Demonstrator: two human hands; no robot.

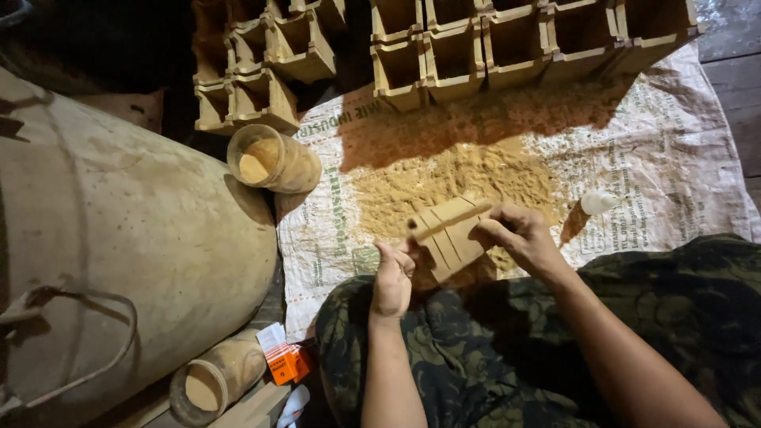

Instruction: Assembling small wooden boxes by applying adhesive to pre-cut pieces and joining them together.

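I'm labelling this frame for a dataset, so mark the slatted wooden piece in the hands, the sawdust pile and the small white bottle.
slatted wooden piece (449,236): head view, on its grooved face.
sawdust pile (468,178): head view, on the heap's middle.
small white bottle (596,203): head view, on its white body.

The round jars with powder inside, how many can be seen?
2. One round jar lies above the big drum, beside the printed sack. Another jar lies at the bottom left. More may be hidden.
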